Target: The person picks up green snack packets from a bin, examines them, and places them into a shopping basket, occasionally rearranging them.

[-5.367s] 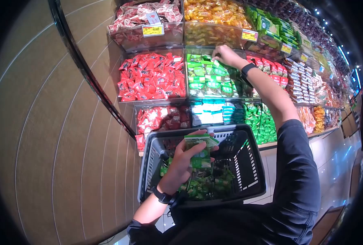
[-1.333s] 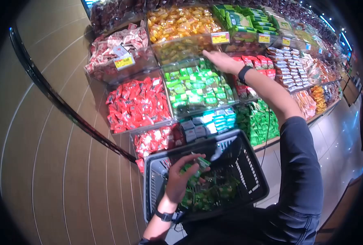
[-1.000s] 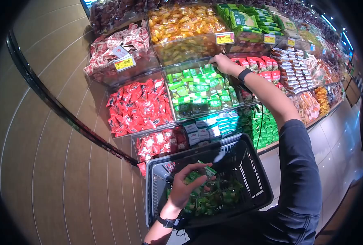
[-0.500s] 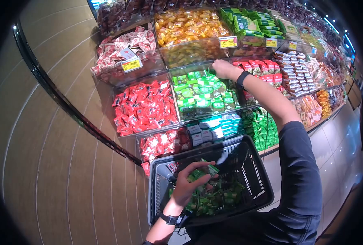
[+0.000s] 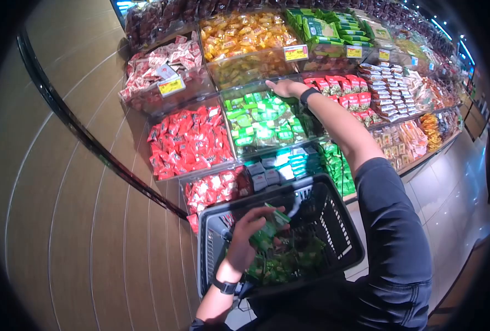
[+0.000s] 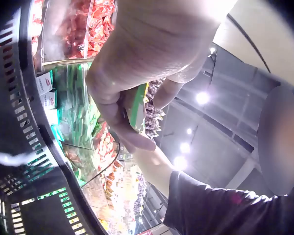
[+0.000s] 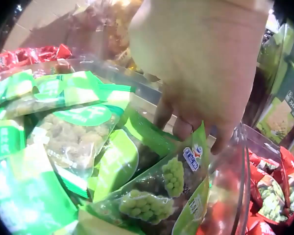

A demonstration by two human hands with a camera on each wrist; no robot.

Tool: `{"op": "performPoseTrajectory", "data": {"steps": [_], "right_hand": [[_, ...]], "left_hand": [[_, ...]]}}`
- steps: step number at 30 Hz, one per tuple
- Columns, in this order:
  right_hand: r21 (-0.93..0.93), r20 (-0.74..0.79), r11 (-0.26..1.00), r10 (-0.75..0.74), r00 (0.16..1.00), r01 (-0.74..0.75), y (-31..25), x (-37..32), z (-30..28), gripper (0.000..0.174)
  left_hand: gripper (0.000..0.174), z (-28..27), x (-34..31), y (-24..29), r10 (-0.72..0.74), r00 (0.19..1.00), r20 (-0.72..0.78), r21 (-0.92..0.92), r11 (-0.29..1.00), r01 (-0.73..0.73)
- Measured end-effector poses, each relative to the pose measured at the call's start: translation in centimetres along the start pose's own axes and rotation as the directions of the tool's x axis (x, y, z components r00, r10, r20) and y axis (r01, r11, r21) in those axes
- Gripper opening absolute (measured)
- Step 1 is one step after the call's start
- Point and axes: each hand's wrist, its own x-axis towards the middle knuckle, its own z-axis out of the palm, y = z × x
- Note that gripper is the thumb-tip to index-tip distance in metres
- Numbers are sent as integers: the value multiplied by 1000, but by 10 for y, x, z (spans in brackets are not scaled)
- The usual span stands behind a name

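My left hand point(image 5: 240, 243) is over the black shopping basket point(image 5: 202, 254), holding a green packet point(image 5: 278, 218) between thumb and fingers; the left wrist view shows the packet's edge point(image 6: 137, 108) in its grip. More green packets point(image 5: 283, 266) lie in the basket below. Farther forward, my right hand point(image 5: 289, 88) reaches over the back right of a clear bin of green raisin packets point(image 5: 264, 121). In the right wrist view its fingers point down just behind a packet printed with green grapes point(image 7: 152, 203), fingertips right at the packet's top edge.
Left of the raisin bin is a bin of red packets point(image 5: 190, 140); to the right are red packets point(image 5: 354, 102). Yellow sweets point(image 5: 250, 36) fill the bin behind. Teal packets point(image 5: 303, 161) sit below. A wood-slat wall point(image 5: 90, 182) stands at the left.
The right hand lifts slightly and shifts left over the raisin bin, its fingers straighter than half a second ago. The left hand keeps its packet, held lower and less flat than in the oldest frame.
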Motion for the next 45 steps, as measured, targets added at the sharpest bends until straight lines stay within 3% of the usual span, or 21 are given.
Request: {"op": "performPoseTrajectory", "data": {"steps": [5,6,9,13,15,17,21,23,25,26,27,29,30,31,33,34,39,41,43,44,45], "right_hand": [[-135,-100,991,-36,994,22,-10,-11,2,90],[-146,-213,987,-93,973,62,-7,-16,-1,85],[-192,-448,920,-391,804,341,-3,-80,-26,59],[239,-436,761,-470,767,603,3,-250,-32,25],[515,-255,718,-394,883,469,-3,-341,-16,23],[684,-139,615,-418,898,392,-3,-400,9,24],[857,-165,430,-292,942,284,-20,-465,51,38],[907,-273,267,-218,937,327,-25,-467,76,37],[920,-355,132,-113,928,368,-34,-464,92,27],[897,-420,137,-38,907,421,-35,-455,103,17],[896,-422,134,-37,906,423,-33,-448,113,17],[938,-319,-110,99,943,329,-28,-429,127,14],[930,-330,-122,147,933,348,-24,-418,139,15],[918,-302,-194,221,927,345,-29,-410,147,17],[938,-206,-243,184,961,248,-29,-407,149,19],[943,-197,-237,172,965,235,-27,-407,149,19],[962,-15,-271,20,1000,20,-21,-402,164,19],[956,-84,-274,93,992,106,-25,-405,179,26],[908,-405,233,287,868,347,-34,-400,179,42],[755,-535,542,185,824,369,-31,-404,172,51],[428,-679,764,-81,729,483,-31,-409,159,49]], "left_hand": [[45,0,-4,4,105,993,44,-119,988,-100],[47,1,-4,4,150,988,22,-123,982,-146],[68,7,-5,12,233,973,-1,-72,970,-232],[82,13,-3,6,296,955,33,-129,948,-290],[82,20,-3,6,340,934,108,-102,939,-330],[84,41,-9,13,357,921,154,-113,933,-343],[85,76,-8,15,267,943,199,-96,963,-253],[87,86,2,12,255,948,192,-120,965,-235],[88,102,7,15,220,925,310,-42,975,-218],[87,104,13,10,217,926,310,-17,975,-223],[87,98,17,3,215,926,312,-14,975,-222],[83,80,35,-12,99,990,96,201,973,-117],[68,75,39,-14,121,988,93,232,963,-140],[68,70,42,-14,126,987,96,230,962,-145],[45,60,47,-14,78,997,22,385,919,-81],[32,56,47,-17,133,991,-24,345,931,-117],[30,34,51,-24,62,994,-91,235,971,-39],[30,33,53,-25,75,982,-176,235,971,-32],[26,32,53,-26,67,977,-202,253,967,-14],[26,30,54,-29,81,979,-189,282,959,-24],[26,28,54,-30,92,980,-176,309,951,-34]]}}
